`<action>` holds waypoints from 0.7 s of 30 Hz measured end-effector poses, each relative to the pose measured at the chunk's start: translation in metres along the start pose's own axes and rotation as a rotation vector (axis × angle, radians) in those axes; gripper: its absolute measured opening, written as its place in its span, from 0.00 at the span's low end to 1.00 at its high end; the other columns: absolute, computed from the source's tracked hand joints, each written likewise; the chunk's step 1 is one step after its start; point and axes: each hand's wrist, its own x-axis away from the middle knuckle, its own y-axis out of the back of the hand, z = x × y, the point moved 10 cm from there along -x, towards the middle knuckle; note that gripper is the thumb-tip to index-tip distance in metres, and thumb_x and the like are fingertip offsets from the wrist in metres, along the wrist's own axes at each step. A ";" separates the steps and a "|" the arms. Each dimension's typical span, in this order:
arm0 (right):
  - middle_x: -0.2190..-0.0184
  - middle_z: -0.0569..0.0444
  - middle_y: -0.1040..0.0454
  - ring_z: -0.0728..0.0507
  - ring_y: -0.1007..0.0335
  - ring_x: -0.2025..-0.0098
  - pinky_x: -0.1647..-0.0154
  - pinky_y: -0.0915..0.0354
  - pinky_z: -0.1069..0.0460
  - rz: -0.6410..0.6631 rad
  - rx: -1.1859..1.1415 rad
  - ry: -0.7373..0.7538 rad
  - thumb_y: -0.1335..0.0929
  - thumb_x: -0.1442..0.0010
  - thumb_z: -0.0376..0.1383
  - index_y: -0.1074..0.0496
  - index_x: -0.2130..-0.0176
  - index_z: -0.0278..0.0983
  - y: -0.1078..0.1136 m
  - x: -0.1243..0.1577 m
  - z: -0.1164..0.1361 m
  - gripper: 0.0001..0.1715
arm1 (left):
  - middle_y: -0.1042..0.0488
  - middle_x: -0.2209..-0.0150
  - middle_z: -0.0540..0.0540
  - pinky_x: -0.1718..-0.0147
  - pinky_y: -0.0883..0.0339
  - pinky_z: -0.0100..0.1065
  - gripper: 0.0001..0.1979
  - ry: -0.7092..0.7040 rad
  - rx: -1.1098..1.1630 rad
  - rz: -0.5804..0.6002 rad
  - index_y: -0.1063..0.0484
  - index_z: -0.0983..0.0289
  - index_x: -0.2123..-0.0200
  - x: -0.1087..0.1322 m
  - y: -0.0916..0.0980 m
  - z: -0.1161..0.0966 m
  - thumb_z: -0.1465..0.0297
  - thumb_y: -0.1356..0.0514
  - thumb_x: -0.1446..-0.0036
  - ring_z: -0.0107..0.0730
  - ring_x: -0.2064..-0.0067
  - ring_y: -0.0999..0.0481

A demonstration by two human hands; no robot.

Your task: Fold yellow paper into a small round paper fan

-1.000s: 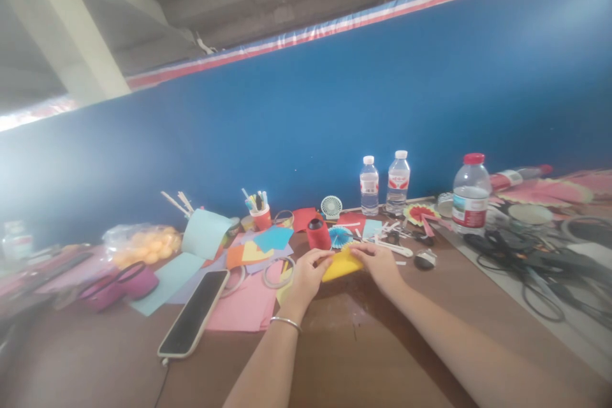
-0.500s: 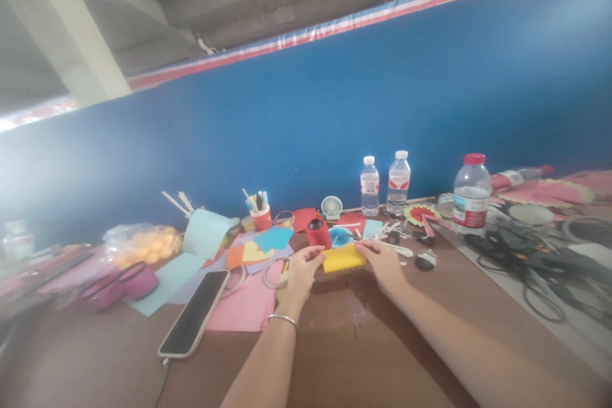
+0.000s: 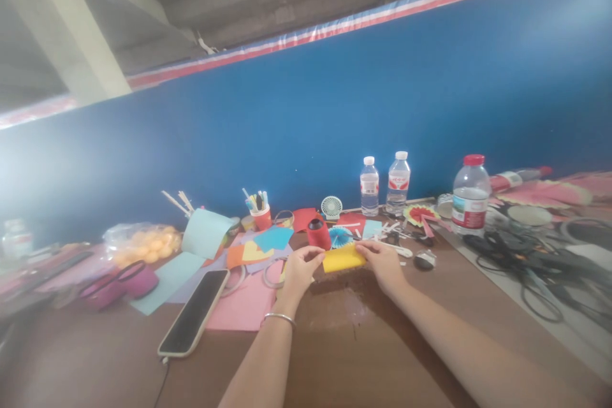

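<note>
Between my two hands is a small piece of yellow paper [image 3: 343, 258], held above the brown table [image 3: 344, 344]. My left hand [image 3: 301, 271] pinches its left end between thumb and fingers. The right end is gripped the same way by my right hand [image 3: 382, 261]. Whether the paper is folded or rolled I cannot tell. Just behind it stands a red cylinder with a dark top [image 3: 319, 234], beside a blue pleated paper fan [image 3: 340, 237].
Left of my hands lie pink paper [image 3: 239, 312], coloured sheets and a phone [image 3: 194, 315]. A cup of pens [image 3: 261, 213] and a small white fan [image 3: 331, 207] stand behind. Water bottles [image 3: 398, 185], a red-capped bottle [image 3: 471, 201] and black cables [image 3: 516, 268] are at right.
Almost nothing differs. My left wrist has shifted very slightly left, and both hands keep hold of the yellow paper.
</note>
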 end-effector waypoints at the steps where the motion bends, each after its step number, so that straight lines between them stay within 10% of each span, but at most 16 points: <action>1: 0.69 0.53 0.23 0.41 0.29 0.64 0.63 0.37 0.50 0.033 0.040 0.008 0.32 0.57 0.41 0.25 0.70 0.36 -0.002 -0.001 0.001 0.14 | 0.25 0.70 0.53 0.65 0.36 0.30 0.10 0.012 0.018 0.011 0.26 0.64 0.71 -0.001 0.000 0.002 0.65 0.39 0.58 0.32 0.66 0.28; 21: 0.75 0.55 0.24 0.43 0.30 0.72 0.69 0.36 0.51 0.213 0.111 0.017 0.32 0.57 0.41 0.25 0.71 0.36 -0.016 -0.006 -0.005 0.13 | 0.25 0.74 0.54 0.70 0.35 0.31 0.14 0.142 0.147 0.215 0.27 0.66 0.68 0.001 -0.004 0.021 0.66 0.37 0.61 0.30 0.72 0.28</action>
